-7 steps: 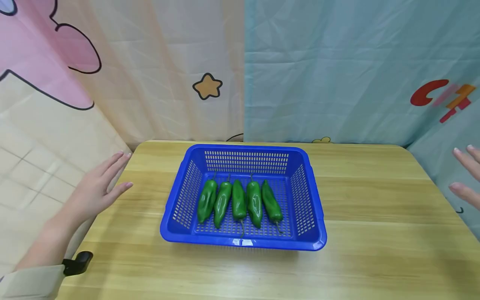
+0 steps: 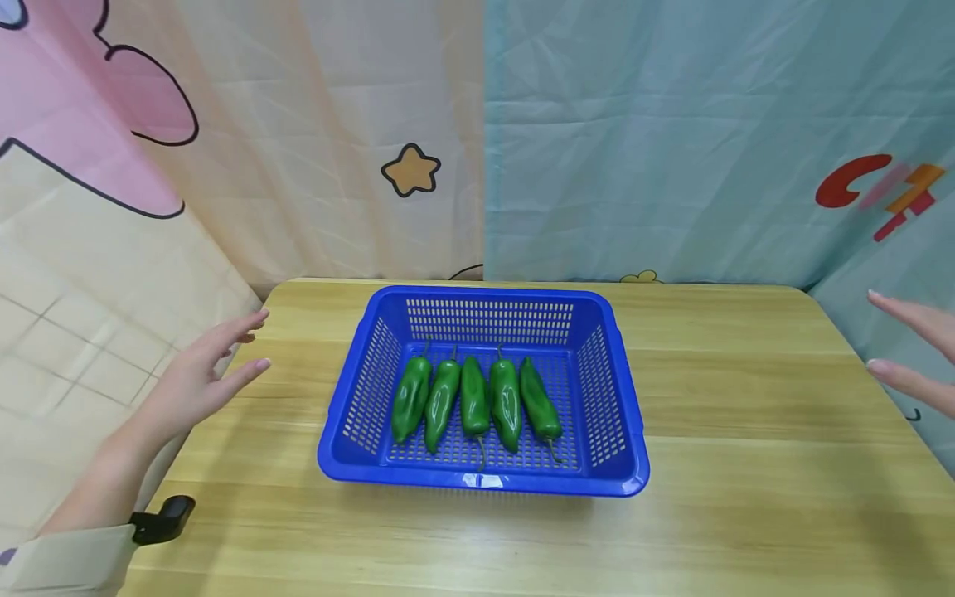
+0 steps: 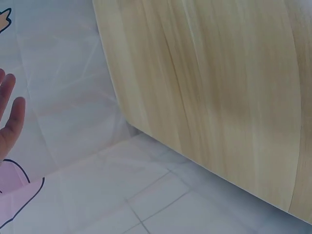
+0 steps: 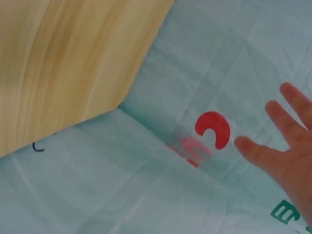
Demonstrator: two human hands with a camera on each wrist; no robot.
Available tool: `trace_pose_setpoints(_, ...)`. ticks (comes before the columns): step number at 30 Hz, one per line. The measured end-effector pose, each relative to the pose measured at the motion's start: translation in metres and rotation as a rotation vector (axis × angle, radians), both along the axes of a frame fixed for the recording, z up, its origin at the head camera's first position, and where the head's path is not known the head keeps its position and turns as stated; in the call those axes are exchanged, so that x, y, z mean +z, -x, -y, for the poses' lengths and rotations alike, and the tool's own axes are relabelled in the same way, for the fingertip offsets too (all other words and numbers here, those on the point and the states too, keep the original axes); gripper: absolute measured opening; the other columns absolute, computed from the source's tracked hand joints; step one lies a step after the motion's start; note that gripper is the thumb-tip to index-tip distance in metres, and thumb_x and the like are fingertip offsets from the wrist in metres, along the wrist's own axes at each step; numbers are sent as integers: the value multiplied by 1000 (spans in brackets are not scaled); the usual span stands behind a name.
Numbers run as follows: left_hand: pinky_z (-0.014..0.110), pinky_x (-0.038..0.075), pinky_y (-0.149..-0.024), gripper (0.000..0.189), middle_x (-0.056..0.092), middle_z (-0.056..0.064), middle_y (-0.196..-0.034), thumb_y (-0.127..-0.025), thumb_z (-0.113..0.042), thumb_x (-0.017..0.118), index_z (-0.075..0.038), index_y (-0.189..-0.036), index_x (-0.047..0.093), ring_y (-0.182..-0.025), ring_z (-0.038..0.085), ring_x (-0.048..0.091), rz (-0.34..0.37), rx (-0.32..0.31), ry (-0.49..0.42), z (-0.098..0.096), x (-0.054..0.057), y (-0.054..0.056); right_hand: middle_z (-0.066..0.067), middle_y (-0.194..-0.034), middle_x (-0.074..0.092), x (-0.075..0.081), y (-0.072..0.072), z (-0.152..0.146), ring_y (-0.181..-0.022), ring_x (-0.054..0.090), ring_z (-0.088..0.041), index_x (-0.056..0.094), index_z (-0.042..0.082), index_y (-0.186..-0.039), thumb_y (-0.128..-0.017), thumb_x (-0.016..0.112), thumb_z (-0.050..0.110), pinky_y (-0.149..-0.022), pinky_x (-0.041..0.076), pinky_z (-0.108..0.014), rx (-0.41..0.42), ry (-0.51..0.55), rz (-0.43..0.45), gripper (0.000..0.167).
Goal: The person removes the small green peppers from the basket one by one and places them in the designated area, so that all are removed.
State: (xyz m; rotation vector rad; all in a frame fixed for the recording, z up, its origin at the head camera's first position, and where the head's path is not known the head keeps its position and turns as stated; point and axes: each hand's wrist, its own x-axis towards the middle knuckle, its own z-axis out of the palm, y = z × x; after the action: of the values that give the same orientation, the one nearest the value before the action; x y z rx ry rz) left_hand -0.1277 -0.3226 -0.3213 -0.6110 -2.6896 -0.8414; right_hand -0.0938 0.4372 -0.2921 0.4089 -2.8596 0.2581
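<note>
A blue plastic basket (image 2: 477,481) with slotted walls stands near the middle of the wooden table. Inside it several green peppers lie side by side in a row, such as the middle pepper (image 2: 474,398) and the leftmost pepper (image 2: 411,400). My left hand (image 2: 197,377) hovers at the table's left edge, its fingers extended toward the basket and holding nothing. At the far right, partly cut off by the frame, my right hand (image 2: 921,352) is raised with thumb and fingers apart. In the right wrist view the same right hand (image 4: 287,146) has spread, bare fingers.
The wooden table (image 2: 746,398) has rounded back corners. Cartoon-printed curtains hang close behind and beside it, a cream curtain (image 2: 321,166) on the left and a teal curtain (image 2: 671,149) on the right. A black strap (image 2: 164,521) circles the left wrist.
My right hand has moved a little inward, to the left. My left hand has shifted slightly right, its fingers a bit more bent. The basket and peppers stay where they were.
</note>
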Motion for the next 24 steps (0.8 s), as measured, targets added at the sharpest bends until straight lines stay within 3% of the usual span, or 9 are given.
trace_pose_setpoints(2, 5, 33, -82, 63, 51, 12, -129, -85, -3, 66, -14, -141, 40, -105, -5, 45, 40, -6, -48, -2, 1, 0, -24, -151, 14, 1, 4, 13, -137, 7, -42, 12, 17, -150, -92, 60, 19, -104, 2, -66, -85, 141, 80, 75)
trace_pose_setpoints(3, 6, 35, -82, 62, 52, 8, -128, -86, -3, 65, -14, -141, 40, -104, -7, 45, 72, -12, -75, -3, 2, 0, -26, -150, 16, 1, 5, 17, -137, 9, -42, 15, 15, -150, -91, 60, 15, -101, 4, -69, -79, 190, 91, 74)
trace_pose_setpoints(6, 8, 41, -80, 58, 51, -8, -124, -89, -6, 62, -13, -142, 39, -103, -7, 49, 179, -46, -135, -5, 3, 0, 2, -152, 22, 2, 6, 30, -139, 12, -11, 19, 18, -149, -92, 58, 9, -98, 4, -73, -58, 330, 125, 70)
trace_pose_setpoints(8, 10, 44, -80, 56, 49, -15, -121, -91, -7, 59, -12, -142, 37, -103, -5, 50, 253, -72, -166, -7, 3, 1, 25, -140, 27, 3, 7, 36, -126, 18, 12, 22, 21, -149, -91, 58, 7, -112, 10, -50, -36, 370, 132, 69)
trace_pose_setpoints(10, 12, 47, -79, 55, 50, -17, -120, -92, -8, 58, -10, -142, 36, -104, -2, 52, 317, -101, -199, -9, 2, 2, 37, -123, 30, 5, 10, 42, -110, 25, 20, 26, 23, -147, -90, 60, 6, -107, 18, -20, -15, 396, 147, 69)
trace_pose_setpoints(13, 17, 49, -79, 54, 52, -14, -120, -93, -8, 56, -9, -142, 35, -105, 2, 54, 396, -140, -240, -13, 0, 5, 34, -117, 36, 11, 15, 53, -103, 33, 20, 32, 20, -145, -89, 62, 7, -80, 26, 2, 1, 423, 203, 65)
trace_pose_setpoints(15, 19, 50, -80, 54, 54, -11, -120, -93, -9, 57, -11, -142, 35, -105, 3, 55, 435, -155, -260, -16, -2, 7, 29, -118, 41, 17, 19, 61, -102, 39, 18, 34, 21, -144, -89, 62, 8, -72, 35, -1, 11, 452, 254, 63)
trace_pose_setpoints(20, 26, 51, -83, 54, 54, -3, -122, -93, -9, 56, -11, -143, 33, -107, 4, 56, 549, -209, -361, -27, -8, 12, 17, -123, 51, 28, 31, 81, -103, 51, 10, 35, 21, -143, -91, 59, 6, -71, 43, -8, 80, 542, 339, 60)
trace_pose_setpoints(24, 32, 52, -84, 56, 50, 15, -127, -93, -7, 56, -7, -143, 31, -107, 10, 58, 642, -227, -449, -35, -15, 16, 11, -123, 54, 31, 43, 100, -105, 54, 2, 38, 17, -141, -91, 58, 1, -76, 44, -10, 154, 616, 388, 56)
